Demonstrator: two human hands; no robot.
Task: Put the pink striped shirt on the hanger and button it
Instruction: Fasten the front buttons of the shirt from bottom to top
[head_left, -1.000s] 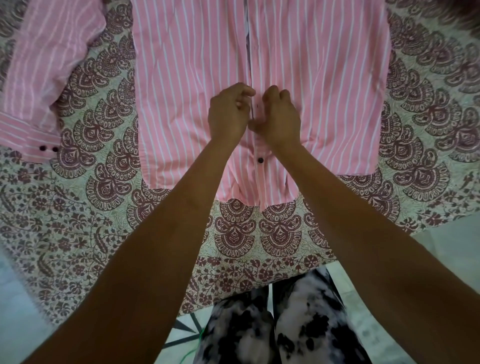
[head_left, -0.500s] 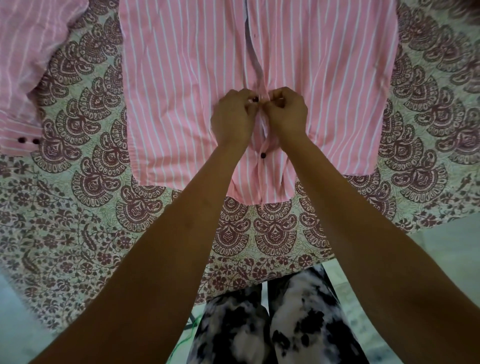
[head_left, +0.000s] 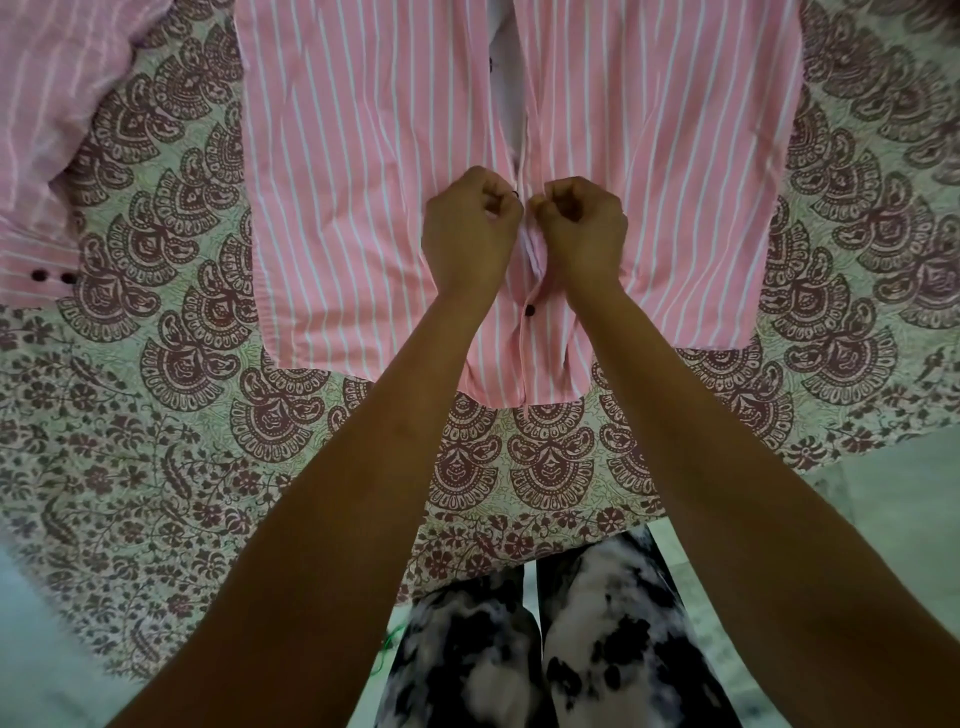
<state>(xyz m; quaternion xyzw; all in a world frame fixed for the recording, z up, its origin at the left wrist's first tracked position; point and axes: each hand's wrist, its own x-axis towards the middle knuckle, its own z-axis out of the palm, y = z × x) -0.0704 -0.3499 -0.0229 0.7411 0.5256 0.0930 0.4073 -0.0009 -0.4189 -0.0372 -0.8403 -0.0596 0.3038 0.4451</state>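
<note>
The pink striped shirt (head_left: 363, 171) lies flat, front up, on a patterned bedsheet, hem toward me. My left hand (head_left: 467, 234) pinches the left edge of the front placket and my right hand (head_left: 584, 228) pinches the right edge, fists nearly touching over the opening. A dark button (head_left: 530, 310) sits fastened just below my hands. Above my hands the front gapes apart, showing the white inner lining. The hanger is out of view.
The maroon-and-cream printed bedsheet (head_left: 156, 405) covers the bed, its edge running across the lower frame. A shirt sleeve with a two-button cuff (head_left: 41, 260) lies at the left. My legs in black-and-white trousers (head_left: 530, 649) stand against the bed's edge.
Both hands closed on the placket edges and lifted them together a little higher up the shirt. The view tilted slightly, so the sleeve shifted left.
</note>
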